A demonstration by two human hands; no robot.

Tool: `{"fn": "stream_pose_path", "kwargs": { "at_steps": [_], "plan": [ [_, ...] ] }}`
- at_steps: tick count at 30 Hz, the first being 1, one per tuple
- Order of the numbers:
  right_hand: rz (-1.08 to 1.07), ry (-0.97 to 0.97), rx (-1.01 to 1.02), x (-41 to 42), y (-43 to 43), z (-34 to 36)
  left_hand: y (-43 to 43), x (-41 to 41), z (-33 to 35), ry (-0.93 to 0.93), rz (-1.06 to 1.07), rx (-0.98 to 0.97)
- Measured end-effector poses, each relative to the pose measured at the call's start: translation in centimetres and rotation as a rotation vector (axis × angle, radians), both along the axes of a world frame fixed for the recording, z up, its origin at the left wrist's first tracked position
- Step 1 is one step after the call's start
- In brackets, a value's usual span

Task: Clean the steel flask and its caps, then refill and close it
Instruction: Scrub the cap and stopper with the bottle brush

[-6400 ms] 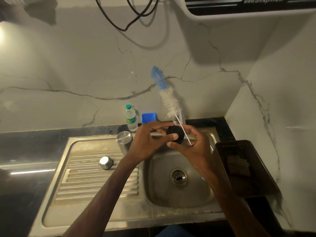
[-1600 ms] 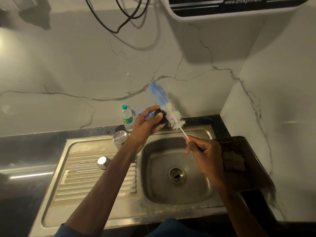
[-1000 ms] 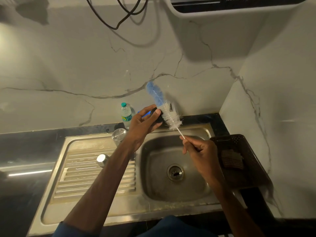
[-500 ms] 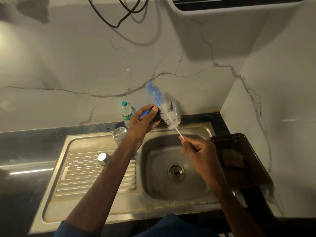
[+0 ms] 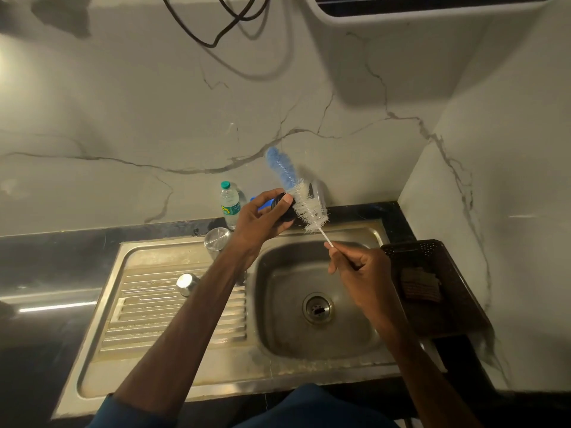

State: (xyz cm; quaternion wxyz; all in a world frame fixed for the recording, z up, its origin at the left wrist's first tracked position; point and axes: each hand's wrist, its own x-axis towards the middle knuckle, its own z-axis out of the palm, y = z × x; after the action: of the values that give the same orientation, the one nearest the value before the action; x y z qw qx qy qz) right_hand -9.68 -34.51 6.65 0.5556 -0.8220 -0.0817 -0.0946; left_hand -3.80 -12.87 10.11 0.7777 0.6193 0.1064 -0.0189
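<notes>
My left hand [image 5: 262,222] grips a black cap [image 5: 285,211] above the back rim of the sink basin [image 5: 318,335]. My right hand [image 5: 360,270] holds the thin white handle of a bottle brush [image 5: 304,205] with white and blue bristles, and the white bristles lie against the cap. The steel flask [image 5: 217,239] stands upright and uncapped at the back of the drainboard. A small steel cap [image 5: 186,283] sits on the drainboard ribs to the left.
A small plastic water bottle [image 5: 230,205] stands on the black counter behind the flask. A dark basket [image 5: 432,251] holding a brown scrub pad [image 5: 420,287] sits right of the sink. A tap [image 5: 318,193] is partly hidden behind the brush. Cables hang on the wall above.
Earlier both hands held the cap together over the basin. Now the left hand alone holds it farther back, and the right hand has slid down the brush handle; little movement in the last second.
</notes>
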Motion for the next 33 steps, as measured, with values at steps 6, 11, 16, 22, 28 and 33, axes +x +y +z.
{"fn": "stream_pose_path", "kwargs": {
  "at_steps": [6,11,16,22,28,33],
  "plan": [
    [0.009,0.01,0.0,-0.2,0.3,0.6,0.5,0.2,-0.3,-0.01,0.037,0.03],
    [0.039,0.04,-0.037,-1.2,0.3,0.9,0.9,0.5,-0.9,-0.013,0.211,-0.001],
    [0.005,0.021,-0.035,-0.1,0.5,1.1,0.4,0.0,-0.9,0.03,0.059,-0.033],
    [0.002,-0.031,-0.07,1.2,0.7,1.2,0.4,0.3,-0.4,-0.001,0.047,0.013],
    [0.065,0.017,-0.034,-0.3,0.5,1.3,1.5,1.7,-0.5,-0.008,0.257,0.005],
    [0.023,0.021,-0.022,0.3,0.6,1.5,1.3,1.1,-0.8,0.027,0.111,-0.003]
  ]
}}
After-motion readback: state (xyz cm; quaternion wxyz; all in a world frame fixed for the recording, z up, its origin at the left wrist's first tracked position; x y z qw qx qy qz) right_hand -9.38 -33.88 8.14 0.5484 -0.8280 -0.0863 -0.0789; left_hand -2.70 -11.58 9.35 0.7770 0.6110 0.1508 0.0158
